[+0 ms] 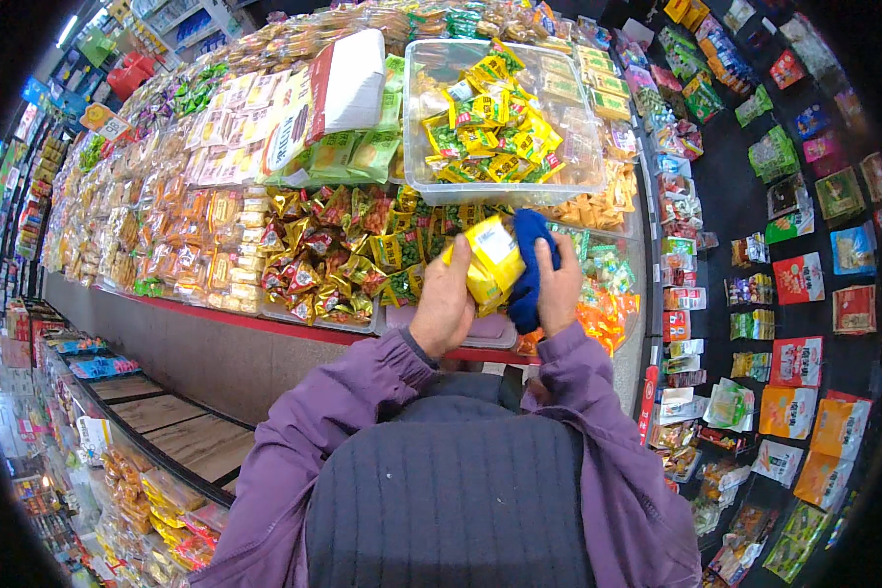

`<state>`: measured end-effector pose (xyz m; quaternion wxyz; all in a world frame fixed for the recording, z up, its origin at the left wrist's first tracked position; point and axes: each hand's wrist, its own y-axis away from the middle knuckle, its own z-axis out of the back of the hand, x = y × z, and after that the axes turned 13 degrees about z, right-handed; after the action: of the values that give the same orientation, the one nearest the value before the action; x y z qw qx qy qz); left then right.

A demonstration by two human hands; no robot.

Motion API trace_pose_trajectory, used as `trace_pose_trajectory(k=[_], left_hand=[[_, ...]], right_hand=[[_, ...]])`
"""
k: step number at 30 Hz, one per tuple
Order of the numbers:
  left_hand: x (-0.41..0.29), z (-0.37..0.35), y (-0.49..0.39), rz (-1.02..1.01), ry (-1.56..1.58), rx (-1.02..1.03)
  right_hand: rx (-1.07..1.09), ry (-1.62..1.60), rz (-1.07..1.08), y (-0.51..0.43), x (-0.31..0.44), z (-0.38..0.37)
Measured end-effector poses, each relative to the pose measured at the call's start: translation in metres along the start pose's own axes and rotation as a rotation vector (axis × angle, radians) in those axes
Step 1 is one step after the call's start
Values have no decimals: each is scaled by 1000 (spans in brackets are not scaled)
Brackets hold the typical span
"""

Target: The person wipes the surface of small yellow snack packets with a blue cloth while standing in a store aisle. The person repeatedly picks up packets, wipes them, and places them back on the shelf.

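Observation:
My left hand (pixel 445 298) grips a small yellow snack packet (pixel 494 264), its thumb on the near face and a white printed panel turned up. Pressed to the packet's right side is a dark blue cloth (pixel 533 257), which my right hand (pixel 561 283) holds bunched. Just beyond both hands, a clear plastic tub (pixel 503 195) rests on top of the goods, heaped with yellow and green snack packets (pixel 489 140). Below the tub, more yellow and green packets (pixel 389 253) lie in a display compartment, partly hidden by my left hand.
Gold-and-red wrapped snacks (pixel 312 257) fill the bin to the left. A torn printed carton (pixel 349 84) leans on green packets. Orange-wrapped sweets (pixel 610 316) lie at the right corner. Bagged goods hang on a dark wall rack (pixel 742 191) across the right side. Another shelf (pixel 147 507) stands behind at lower left.

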<state>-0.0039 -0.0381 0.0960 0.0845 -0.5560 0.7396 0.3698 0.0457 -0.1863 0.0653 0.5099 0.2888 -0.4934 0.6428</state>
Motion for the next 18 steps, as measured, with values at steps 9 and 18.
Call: trace_pose_trajectory(k=[9,18], left_hand=[[-132,-10,-89,-665,-571,-10],[13,135,-99,-679,-1772,-433]], right_hand=[[-45,-221,-146,20,-29,21],[-36,-98,-219,43,-61,37]])
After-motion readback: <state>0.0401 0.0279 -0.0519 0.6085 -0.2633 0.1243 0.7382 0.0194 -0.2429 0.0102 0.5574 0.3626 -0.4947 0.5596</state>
